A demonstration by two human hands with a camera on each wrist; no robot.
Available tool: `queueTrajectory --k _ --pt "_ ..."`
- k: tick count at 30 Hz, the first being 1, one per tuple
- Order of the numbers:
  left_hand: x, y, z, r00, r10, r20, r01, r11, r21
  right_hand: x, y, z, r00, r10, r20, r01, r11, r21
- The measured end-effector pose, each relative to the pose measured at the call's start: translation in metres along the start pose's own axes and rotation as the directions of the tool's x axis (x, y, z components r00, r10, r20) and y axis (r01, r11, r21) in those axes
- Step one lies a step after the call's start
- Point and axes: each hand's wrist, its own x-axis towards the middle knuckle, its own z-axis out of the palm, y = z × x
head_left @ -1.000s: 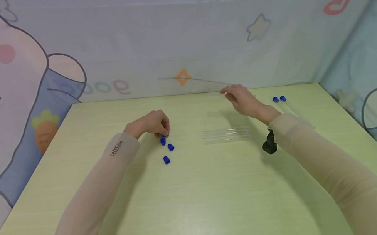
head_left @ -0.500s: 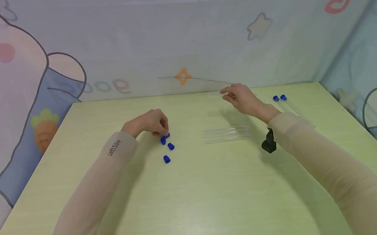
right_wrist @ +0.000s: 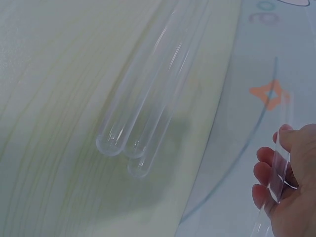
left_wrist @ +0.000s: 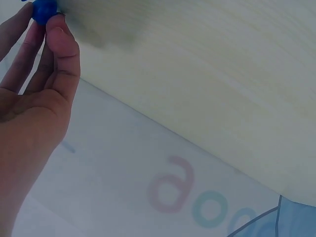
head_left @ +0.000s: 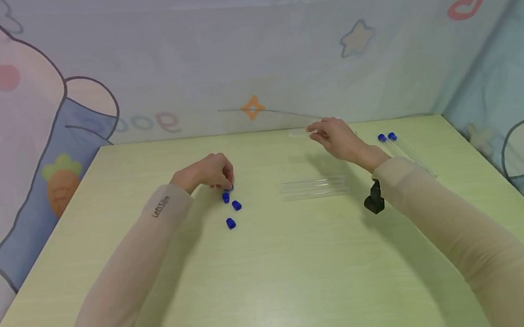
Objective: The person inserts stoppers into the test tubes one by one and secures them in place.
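The left hand (head_left: 207,171) is positioned over the bench (head_left: 275,275), its fingers and thumb pinching one blue cap (left_wrist: 45,11) at the tips; whether this cap touches the bench cannot be determined. Three loose caps (head_left: 236,205) lie on the near side of the left fingers: one just beside the fingertips, one slightly to the right of them, and one farther toward the wearer. The right hand (head_left: 337,139) is located to the right of the left fingers and farther from the wearer. Its fingers are curled around one clear tube (right_wrist: 280,170), which projects from the fingertips to the left. Three uncapped tubes (right_wrist: 150,106) lie side by side on the bench, on the near side of the right fingers, with rounded ends visible in the right wrist view. Two capped tubes (head_left: 414,156) lie to the right of the right fingers, blue ends at the far side, partly behind the right sleeve (head_left: 464,232). A printed cloth (head_left: 229,48) hangs beyond the fingers of both hands.
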Motion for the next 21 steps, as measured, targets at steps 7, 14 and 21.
queueTrajectory --k 7,14,21 --pt "0.0001 0.0017 0.0015 1.000 -0.022 -0.019 0.022 1.000 0.023 0.0002 -0.0001 0.0006 1.000 0.005 0.007 -0.005 1.000 0.002" --pt "-0.0010 0.0033 0.0001 0.998 -0.014 -0.055 0.016 0.999 0.045 -0.0002 0.0011 0.0003 1.000 0.000 0.002 0.000 1.000 0.002" --pt "-0.0007 0.0063 -0.0045 0.993 0.029 -0.115 -0.031 0.999 -0.016 0.0001 0.0016 -0.0005 1.000 -0.012 -0.009 0.012 1.000 -0.005"
